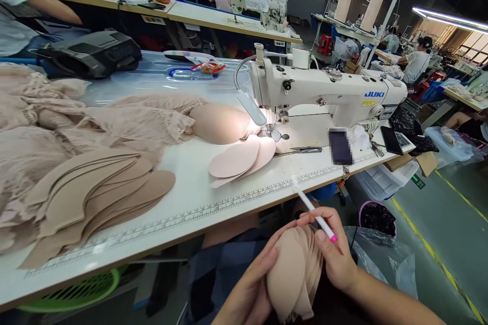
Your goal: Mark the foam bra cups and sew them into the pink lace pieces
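Below the table's front edge, both my hands hold a stack of beige foam bra cups [292,277] over my lap. My left hand [253,287] wraps round the stack's left side, fingers closed on it. My right hand [333,251] presses on the stack's right side and pinches a white pen with a pink tip [314,214] between its fingers. Two loose beige pads [242,157] lie on the table beside the white JUKI sewing machine [328,94]. A moulded cup with lace fabric [219,122] lies under the machine's lamp.
A fanned pile of beige pads [95,193] and heaps of beige lace [34,117] cover the table's left. Scissors [305,150] and a phone [340,147] lie right of the needle. A green basket [76,292] sits under the table. Other people work at benches behind.
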Motion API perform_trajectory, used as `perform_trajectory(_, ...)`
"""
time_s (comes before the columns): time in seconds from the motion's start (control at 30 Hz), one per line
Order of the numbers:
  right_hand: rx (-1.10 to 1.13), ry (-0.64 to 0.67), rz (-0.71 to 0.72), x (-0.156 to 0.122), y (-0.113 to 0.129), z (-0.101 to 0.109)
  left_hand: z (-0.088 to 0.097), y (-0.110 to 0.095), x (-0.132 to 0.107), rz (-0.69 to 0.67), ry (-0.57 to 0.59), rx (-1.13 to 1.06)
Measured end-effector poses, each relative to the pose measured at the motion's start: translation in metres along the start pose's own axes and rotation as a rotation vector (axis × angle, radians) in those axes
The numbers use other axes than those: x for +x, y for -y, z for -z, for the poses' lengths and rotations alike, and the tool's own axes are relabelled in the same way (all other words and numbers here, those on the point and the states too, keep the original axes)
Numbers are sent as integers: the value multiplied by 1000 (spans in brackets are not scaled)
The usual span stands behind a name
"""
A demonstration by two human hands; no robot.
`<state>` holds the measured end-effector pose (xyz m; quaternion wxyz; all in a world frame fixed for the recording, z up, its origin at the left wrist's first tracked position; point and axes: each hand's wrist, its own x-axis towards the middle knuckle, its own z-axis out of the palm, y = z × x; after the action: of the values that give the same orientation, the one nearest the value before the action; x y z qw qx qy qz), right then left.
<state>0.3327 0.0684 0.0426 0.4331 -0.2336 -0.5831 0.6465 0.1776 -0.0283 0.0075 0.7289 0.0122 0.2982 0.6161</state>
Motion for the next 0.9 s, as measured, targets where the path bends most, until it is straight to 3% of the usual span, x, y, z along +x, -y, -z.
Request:
perform_trajectory(0.1, -300, -43, 130, -4, 5, 9, -4, -3, 5, 24, -4, -138)
perform_trajectory(0.23, -657, 125, 276, -9, 13, 15, -8, -5, 5, 34, -45, -210)
perform_trajectory(0.33, -795, 188, 349, -11, 16, 16, -7, -2, 7, 15, -121, -249)
perform_trajectory(0.47, -850, 155, 373, -11, 14, 14, -6, 1, 10, -50, -213, -298)
perform_trajectory(0.67, -764, 102, 472, -11, 12, 11, -8, 4, 9, -152, -214, -276)
perform_trajectory(0.8, -783, 16, 685, -13, -5, 9, 1, 9, 9, -191, -120, -271)
perform_trajectory(0.9, -785, 98, 842, -12, -23, 8, 15, 12, 10, -199, -9, -261)
